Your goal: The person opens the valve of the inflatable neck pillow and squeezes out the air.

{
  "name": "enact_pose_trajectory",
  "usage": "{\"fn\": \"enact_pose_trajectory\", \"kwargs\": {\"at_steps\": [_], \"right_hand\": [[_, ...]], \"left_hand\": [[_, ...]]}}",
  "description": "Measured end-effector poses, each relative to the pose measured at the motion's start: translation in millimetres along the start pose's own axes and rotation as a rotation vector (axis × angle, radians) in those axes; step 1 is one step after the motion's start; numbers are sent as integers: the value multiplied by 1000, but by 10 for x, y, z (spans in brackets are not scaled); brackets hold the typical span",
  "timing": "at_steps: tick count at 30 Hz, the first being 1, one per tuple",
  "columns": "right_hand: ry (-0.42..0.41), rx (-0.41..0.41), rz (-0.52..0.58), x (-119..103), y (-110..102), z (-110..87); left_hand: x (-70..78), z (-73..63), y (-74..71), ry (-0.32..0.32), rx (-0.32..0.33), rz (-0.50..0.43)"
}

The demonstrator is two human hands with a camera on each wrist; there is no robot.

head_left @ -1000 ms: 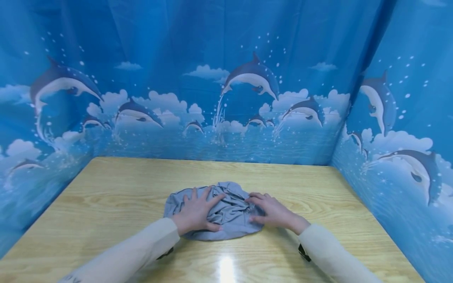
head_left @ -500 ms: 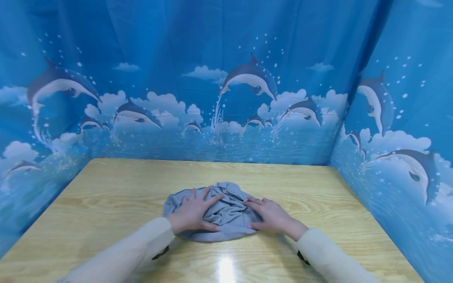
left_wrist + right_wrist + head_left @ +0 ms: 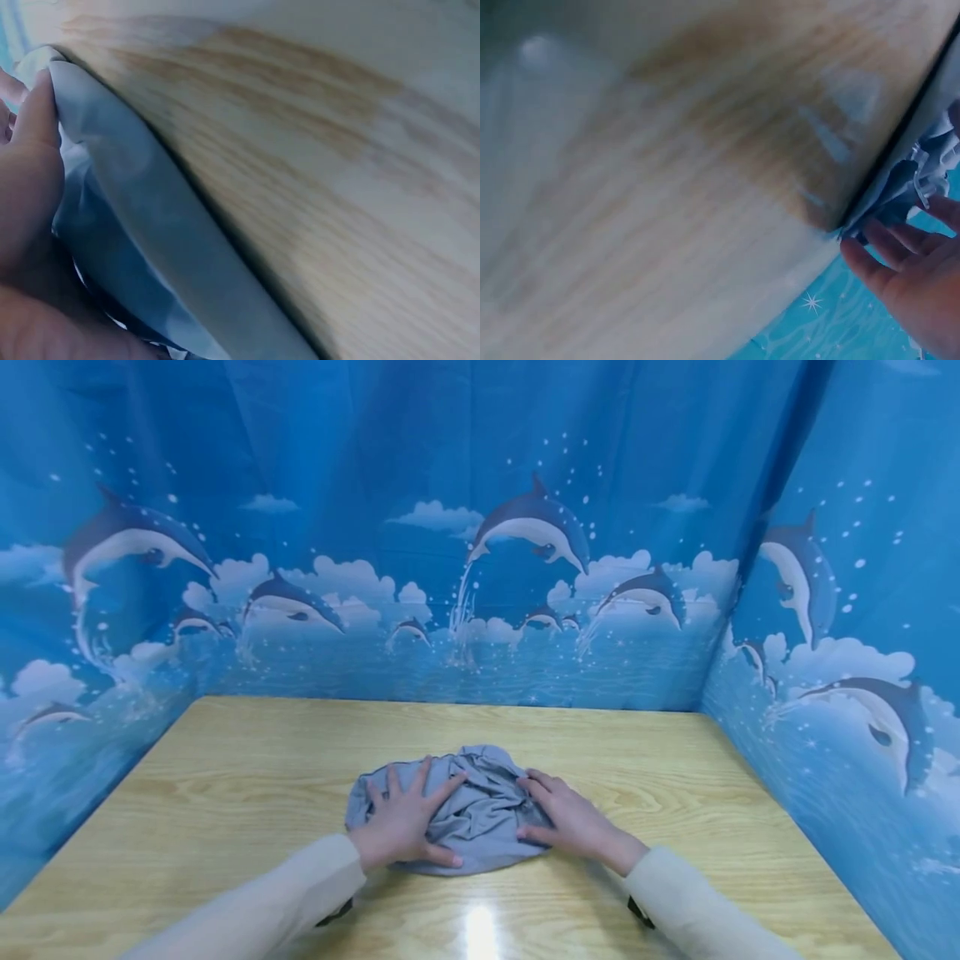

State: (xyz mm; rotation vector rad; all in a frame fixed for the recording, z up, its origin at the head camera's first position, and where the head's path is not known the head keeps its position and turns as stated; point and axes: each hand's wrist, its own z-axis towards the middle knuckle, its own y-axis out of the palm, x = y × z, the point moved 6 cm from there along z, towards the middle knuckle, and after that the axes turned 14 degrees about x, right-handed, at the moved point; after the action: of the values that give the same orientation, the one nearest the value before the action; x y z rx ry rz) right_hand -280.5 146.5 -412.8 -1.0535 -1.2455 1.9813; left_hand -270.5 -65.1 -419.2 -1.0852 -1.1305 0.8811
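A crumpled grey cloth (image 3: 483, 814) with a smooth outer rim and bunched folds in its middle lies on the table. My left hand (image 3: 401, 822) rests on its left part, fingers spread and thumb toward the near rim. At the right edge of the cloth, my right hand (image 3: 573, 822) touches the fabric with thumb and fingers apart. In the left wrist view the thumb side of the left hand (image 3: 30, 180) lies along the cloth's rim (image 3: 180, 217). The right wrist view has the right hand's fingers (image 3: 866, 262) at the cloth's edge.
The wooden table (image 3: 262, 752) has light grain and a bright reflection near its front. Blue curtains (image 3: 360, 527) printed with dolphins hang along its back and sides. Pale sleeves (image 3: 697, 897) cover both forearms.
My left hand has shifted slightly left and toward me, its fingers spreading wider. The right hand has moved a little left onto the cloth's edge. The cloth has barely moved.
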Motion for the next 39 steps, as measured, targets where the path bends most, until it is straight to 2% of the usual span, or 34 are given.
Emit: {"fn": "enact_pose_trajectory", "kwargs": {"at_steps": [6,12,17,21,26,31,39], "right_hand": [[22,-75,152,-5,99,-51],[34,-159,163,-38,150,-75],[55,-187,152,-49,146,-78],[22,-154,104,-59,121,-41],[-32,-39,-6,-47,79,22],[-67,38,-55,-41,52,95],[-67,64,-135,-72,25,234]], "left_hand": [[4,-7,23,-4,-4,-19],[0,-13,31,-2,0,-19],[-4,-16,40,5,1,-15],[-3,-12,41,2,8,-4],[7,12,42,8,35,8],[26,40,47,27,55,14],[45,56,26,44,69,36]]}}
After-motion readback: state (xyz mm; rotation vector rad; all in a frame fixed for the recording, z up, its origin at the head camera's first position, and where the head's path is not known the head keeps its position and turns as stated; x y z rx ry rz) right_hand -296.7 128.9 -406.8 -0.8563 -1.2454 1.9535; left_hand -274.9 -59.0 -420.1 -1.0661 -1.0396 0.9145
